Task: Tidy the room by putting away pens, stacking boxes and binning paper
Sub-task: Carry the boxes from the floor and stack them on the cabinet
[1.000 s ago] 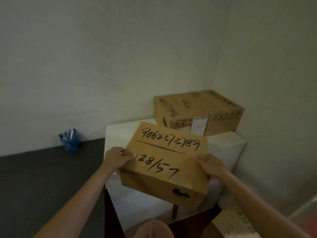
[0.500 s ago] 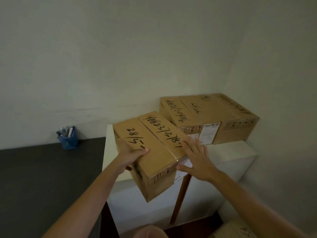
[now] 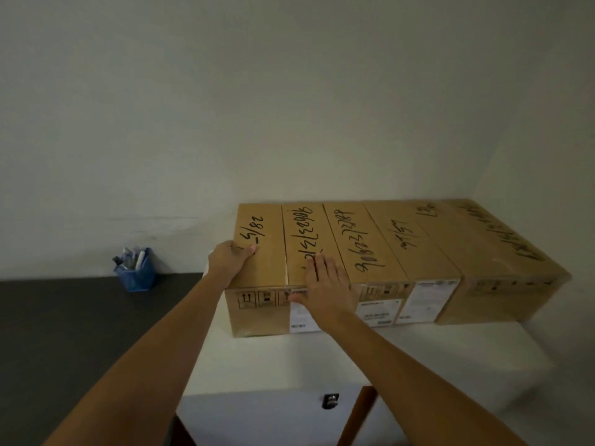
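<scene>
On the white cabinet [image 3: 354,358]: left box [image 3: 260,272], handwritten "28/5" | left hand [image 3: 227,262] grasps its left edge; right hand [image 3: 325,284] flat, released, on its top | label print unreadable

Three brown cardboard boxes stand side by side in a row along the wall, upright and touching one another, their tops covered in black handwritten numbers and their front faces carrying white labels. The left box [image 3: 260,268] shows shipping symbols on its front, the middle box [image 3: 380,252] has two labels, and the right box [image 3: 502,262] sits in the corner. A blue mesh pen cup [image 3: 135,272], well apart to the left by the wall, stands upright, filled with pens [image 3: 128,255].
</scene>
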A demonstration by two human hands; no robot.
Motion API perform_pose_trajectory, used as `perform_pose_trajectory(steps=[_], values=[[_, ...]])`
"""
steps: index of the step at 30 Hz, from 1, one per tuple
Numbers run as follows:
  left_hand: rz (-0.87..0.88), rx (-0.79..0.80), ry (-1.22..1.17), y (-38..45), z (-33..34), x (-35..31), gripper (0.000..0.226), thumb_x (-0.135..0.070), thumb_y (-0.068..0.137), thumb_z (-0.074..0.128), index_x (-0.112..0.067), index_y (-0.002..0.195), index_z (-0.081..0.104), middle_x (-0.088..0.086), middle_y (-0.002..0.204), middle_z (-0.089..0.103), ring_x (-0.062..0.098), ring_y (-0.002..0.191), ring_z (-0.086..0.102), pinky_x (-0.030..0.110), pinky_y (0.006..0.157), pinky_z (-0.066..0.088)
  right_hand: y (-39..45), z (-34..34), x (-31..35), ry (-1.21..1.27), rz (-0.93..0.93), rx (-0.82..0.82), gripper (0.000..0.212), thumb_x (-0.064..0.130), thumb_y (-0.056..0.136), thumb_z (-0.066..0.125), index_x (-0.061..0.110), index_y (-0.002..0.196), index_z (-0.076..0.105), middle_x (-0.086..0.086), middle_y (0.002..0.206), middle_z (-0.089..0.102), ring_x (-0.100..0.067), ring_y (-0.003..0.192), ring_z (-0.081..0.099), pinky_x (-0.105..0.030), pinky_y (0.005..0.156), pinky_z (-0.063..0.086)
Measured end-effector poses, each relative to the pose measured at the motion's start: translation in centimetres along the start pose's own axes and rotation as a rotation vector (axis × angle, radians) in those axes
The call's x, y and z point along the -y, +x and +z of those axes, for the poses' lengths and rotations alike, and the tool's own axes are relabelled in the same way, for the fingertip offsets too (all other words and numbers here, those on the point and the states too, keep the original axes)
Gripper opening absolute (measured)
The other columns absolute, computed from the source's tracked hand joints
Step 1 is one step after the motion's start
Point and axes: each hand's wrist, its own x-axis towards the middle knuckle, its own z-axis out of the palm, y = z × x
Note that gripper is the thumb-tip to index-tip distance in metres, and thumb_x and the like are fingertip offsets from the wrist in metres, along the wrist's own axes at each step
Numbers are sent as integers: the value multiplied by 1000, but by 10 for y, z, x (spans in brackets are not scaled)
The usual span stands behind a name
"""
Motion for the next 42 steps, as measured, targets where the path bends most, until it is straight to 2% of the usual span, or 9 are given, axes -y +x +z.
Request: perform_pose_trajectory(steps=[6, 11, 17, 19, 22, 27, 29, 36, 42], values=[[-61, -6, 37, 30, 1, -6, 57, -52, 83, 65, -8, 119, 63, 13, 117, 67, 31, 103, 62, 35, 85, 48, 22, 5, -3, -11, -45, 5, 96, 70, 88, 31, 5, 153, 5, -21, 161, 4, -35, 149, 3, -45, 120, 1], [-39, -60, 41, 3, -1, -22, 78, -53, 81, 65, -3, 136, 42, 15, 133, 53, 35, 120, 52, 39, 90, 45, 14, -21, -16, 233, -49, 181, 93, 71, 89, 28, 12, 154, -3, -10, 163, -8, -26, 149, -10, -46, 118, -7], [538, -168, -48, -80, 16, -38, 57, -39, 86, 68, -10, 132, 52, 12, 125, 59, 24, 110, 55, 37, 96, 45, -77, -23, -61, 568, 188, -92, 73, 58, 95, 35, 12, 151, 23, -9, 160, 21, -25, 149, 12, -48, 120, 11], [618, -10, -159, -117, 29, -41, 42, -32, 87, 69, -14, 123, 58, 0, 111, 63, 8, 98, 58, 29, 85, 48, -119, -3, -81, 640, 322, -25, 71, 57, 95, 36, 13, 151, 26, -9, 158, 26, -26, 147, 18, -44, 119, 17], [631, 509, -105, -185, 85, -35, 19, -22, 89, 67, -17, 108, 63, -4, 91, 65, -4, 78, 60, 16, 74, 48, -221, 39, -123, 697, 645, 162, 70, 56, 97, 36, 11, 150, 29, -13, 154, 34, -29, 142, 30, -39, 115, 23], [413, 1045, 105, -269, 197, 13, 25, -15, 89, 67, -9, 112, 62, -2, 92, 63, -7, 74, 62, 13, 69, 48, -388, 107, -175, 784, 1045, 329, 66, 67, 88, 42, 13, 124, 56, -12, 126, 61, -26, 102, 61, -34, 86, 50], [310, 1126, 239, -292, 247, 43, 36, -26, 88, 68, -7, 118, 61, -1, 102, 63, 7, 91, 62, 18, 79, 48, -443, 133, -192, 774, 1175, 356, 66, 61, 91, 44, 11, 133, 51, -13, 135, 57, -29, 116, 57, -35, 95, 45], [-53, 1144, 498, -360, 397, 168, 74, -46, 86, 65, -13, 145, 37, 11, 150, 39, 27, 137, 39, 40, 109, 36, -578, 247, -227, 873, 1542, 436, 73, 52, 91, 53, 0, 139, 36, -20, 139, 51, -36, 124, 51, -38, 99, 45], [-105, 1018, 533, -367, 497, 239, 94, -55, 79, 67, -21, 153, 20, 8, 158, 24, 30, 143, 26, 48, 113, 32, -613, 342, -249, 1162, 1813, 215, 100, 60, 82, 61, 5, 152, 14, -17, 156, 28, -37, 139, 35, -47, 109, 36]])
